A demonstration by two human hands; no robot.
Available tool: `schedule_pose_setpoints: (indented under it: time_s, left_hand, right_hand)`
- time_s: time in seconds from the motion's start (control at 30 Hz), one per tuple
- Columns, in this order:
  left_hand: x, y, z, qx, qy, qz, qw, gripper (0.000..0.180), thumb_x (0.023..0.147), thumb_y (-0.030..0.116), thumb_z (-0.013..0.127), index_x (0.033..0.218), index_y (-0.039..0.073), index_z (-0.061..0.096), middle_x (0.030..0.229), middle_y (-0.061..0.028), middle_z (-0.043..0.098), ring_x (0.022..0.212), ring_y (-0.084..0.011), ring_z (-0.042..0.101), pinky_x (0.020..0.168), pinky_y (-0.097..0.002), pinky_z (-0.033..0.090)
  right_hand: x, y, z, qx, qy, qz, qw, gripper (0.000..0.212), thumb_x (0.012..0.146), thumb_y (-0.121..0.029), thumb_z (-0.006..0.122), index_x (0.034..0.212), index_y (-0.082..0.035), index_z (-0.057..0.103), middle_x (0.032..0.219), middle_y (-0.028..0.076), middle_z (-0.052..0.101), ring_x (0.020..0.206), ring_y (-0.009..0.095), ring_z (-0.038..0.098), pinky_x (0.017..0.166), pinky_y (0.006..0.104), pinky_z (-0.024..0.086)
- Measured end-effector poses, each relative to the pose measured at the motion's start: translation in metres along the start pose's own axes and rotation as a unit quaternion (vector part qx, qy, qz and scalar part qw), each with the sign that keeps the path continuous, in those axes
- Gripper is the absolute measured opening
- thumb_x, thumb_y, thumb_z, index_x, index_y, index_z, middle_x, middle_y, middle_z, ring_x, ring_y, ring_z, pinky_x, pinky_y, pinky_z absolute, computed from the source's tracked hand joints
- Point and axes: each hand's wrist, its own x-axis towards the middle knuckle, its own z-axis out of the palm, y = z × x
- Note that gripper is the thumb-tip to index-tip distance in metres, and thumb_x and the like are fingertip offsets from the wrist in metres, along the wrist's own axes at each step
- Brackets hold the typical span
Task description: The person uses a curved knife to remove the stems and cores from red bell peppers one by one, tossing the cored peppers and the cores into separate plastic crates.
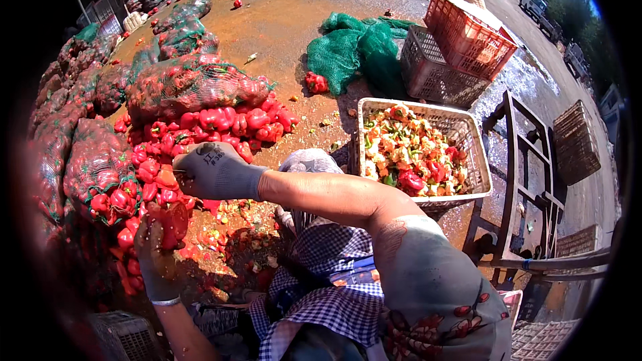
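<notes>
My left hand [158, 257], in a dirty work glove, grips a red bell pepper [175, 222] low on the left side. Above and slightly right of it, my right hand [217, 170], in a grey knit glove, is closed with its back toward me. A thin bit of something shows at its fingers, but the fingers hide what it is. Loose red bell peppers [217, 120] lie heaped just beyond both hands. Behind the heap rests a full mesh sack [194, 88] of peppers. Pepper scraps [231, 230] litter the wet ground below my right hand.
To my right stands a pale plastic crate [478, 160] full of pepper cores and pieces. Past it are green netting [334, 57], stacked red crates [468, 33] and a dark metal cart frame [511, 180]. More filled sacks [57, 140] line the left. A grey crate [124, 334] sits at lower left.
</notes>
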Motion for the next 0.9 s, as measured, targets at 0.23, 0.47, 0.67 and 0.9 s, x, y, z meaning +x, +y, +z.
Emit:
schedule_pose_setpoints:
  time_s: [0.23,0.47,0.67,0.9]
  left_hand:
    - [-0.055,-0.003,-0.126,0.241,0.058,-0.034,0.968,0.048,0.091,0.014,0.067,0.133,-0.003,0.050,0.135,-0.0207,0.051,0.121,-0.0333,0.054,0.102,-0.0402,0.045]
    - [-0.230,-0.068,-0.273,0.416,-0.147,-0.290,0.849,0.039,0.079,0.019,0.075,0.113,0.004,0.063,0.099,-0.0175,0.066,0.090,-0.0344,0.065,0.079,-0.0414,0.052]
    - [-0.132,-0.078,-0.202,0.235,0.069,-0.298,0.923,0.028,0.080,0.013,0.074,0.104,0.003,0.065,0.087,-0.0136,0.067,0.079,-0.0279,0.066,0.071,-0.0382,0.052]
    - [0.052,-0.159,-0.047,0.079,-0.009,-0.249,0.965,0.033,0.082,0.016,0.078,0.108,0.000,0.065,0.093,-0.0122,0.071,0.086,-0.0163,0.068,0.076,-0.0322,0.054]
  right_hand:
    - [-0.116,0.080,-0.163,-0.257,0.038,0.187,0.947,0.014,0.084,-0.019,0.064,0.090,-0.007,0.069,0.075,0.016,0.064,0.074,0.035,0.065,0.065,0.0426,0.051]
    - [-0.227,0.152,-0.236,-0.444,-0.042,0.446,0.776,0.026,0.079,-0.028,0.063,0.087,-0.005,0.074,0.084,0.023,0.068,0.085,0.040,0.067,0.076,0.0496,0.052]
    - [-0.085,0.147,-0.129,-0.314,-0.003,0.249,0.916,0.022,0.080,-0.021,0.063,0.073,0.000,0.063,0.071,0.023,0.062,0.072,0.039,0.065,0.063,0.0468,0.048]
    - [0.023,0.106,0.055,-0.096,-0.237,0.137,0.957,0.024,0.081,-0.027,0.066,0.098,-0.011,0.072,0.085,0.018,0.069,0.084,0.035,0.068,0.075,0.0450,0.054]
